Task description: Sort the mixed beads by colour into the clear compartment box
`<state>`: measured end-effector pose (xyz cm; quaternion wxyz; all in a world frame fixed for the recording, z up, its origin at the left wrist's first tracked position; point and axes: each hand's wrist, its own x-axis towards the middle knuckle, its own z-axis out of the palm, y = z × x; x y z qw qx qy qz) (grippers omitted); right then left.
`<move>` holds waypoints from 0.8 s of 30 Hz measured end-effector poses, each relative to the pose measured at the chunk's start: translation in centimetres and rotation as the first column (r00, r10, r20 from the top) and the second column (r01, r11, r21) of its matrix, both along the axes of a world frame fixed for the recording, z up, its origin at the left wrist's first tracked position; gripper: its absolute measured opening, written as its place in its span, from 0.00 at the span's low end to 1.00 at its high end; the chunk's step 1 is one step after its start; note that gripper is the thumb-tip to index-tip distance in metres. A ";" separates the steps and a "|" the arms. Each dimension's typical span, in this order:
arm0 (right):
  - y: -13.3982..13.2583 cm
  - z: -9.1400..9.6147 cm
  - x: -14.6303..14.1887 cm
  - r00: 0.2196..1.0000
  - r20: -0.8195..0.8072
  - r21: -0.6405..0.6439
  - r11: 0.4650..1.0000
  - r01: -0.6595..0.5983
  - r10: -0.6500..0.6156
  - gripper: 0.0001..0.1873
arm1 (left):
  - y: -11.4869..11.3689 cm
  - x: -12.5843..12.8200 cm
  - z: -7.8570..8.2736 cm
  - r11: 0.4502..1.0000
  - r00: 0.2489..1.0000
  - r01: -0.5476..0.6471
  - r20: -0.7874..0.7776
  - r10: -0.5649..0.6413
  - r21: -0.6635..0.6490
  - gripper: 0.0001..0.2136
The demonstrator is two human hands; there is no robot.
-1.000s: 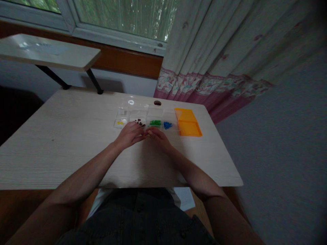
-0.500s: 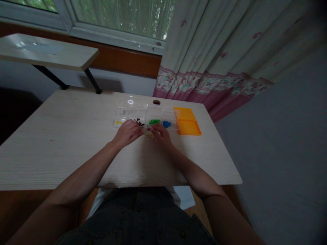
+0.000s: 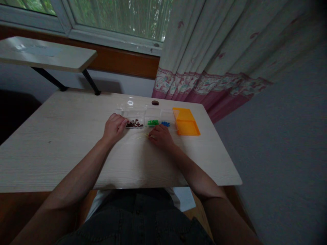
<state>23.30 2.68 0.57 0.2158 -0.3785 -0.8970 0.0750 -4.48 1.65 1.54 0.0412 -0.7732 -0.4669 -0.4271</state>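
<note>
My left hand (image 3: 114, 127) is at the left end of a row of clear plastic boxes, its fingers bent together over the leftmost one. Whatever those fingertips hold is hidden. Just right of it lie small dark brown pieces (image 3: 135, 124) in an open clear box, then bright green pieces (image 3: 153, 122) and blue pieces (image 3: 165, 124) in their own boxes. In front of the green ones, my right hand (image 3: 160, 136) rests low at the table with closed fingers. Small pale yellow pieces (image 3: 147, 135) show at its fingertips, and a faint thin strand seems to run left from them.
An open orange box (image 3: 188, 127) lies at the right end of the row. Behind stands the raised shelf (image 3: 48, 56) on black legs, at the back left of the pale wooden table (image 3: 63, 149). A curtain (image 3: 204, 78) hangs beyond the back edge, beside the window.
My left hand has moved left, away from the right hand, to the leftmost box, hiding its yellow pieces and uncovering the brown ones. My right hand has stayed near its place, slightly lower.
</note>
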 end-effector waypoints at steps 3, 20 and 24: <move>-0.4 0.1 -0.2 0.999 0.051 0.000 1.000 -0.001 0.001 0.07 | 0.3 -0.5 -0.3 0.999 0.999 -0.034 0.019 0.034 -0.005 0.15; -1.2 -0.4 -1.2 0.991 0.118 0.034 0.998 0.061 -0.065 0.09 | 0.9 -2.9 -0.3 0.977 0.976 -0.211 0.052 0.209 0.023 0.18; -1.2 -0.6 -1.4 0.992 0.110 0.058 0.997 0.050 -0.056 0.09 | 1.2 -3.5 -0.7 0.976 0.977 -0.213 0.015 0.213 0.042 0.20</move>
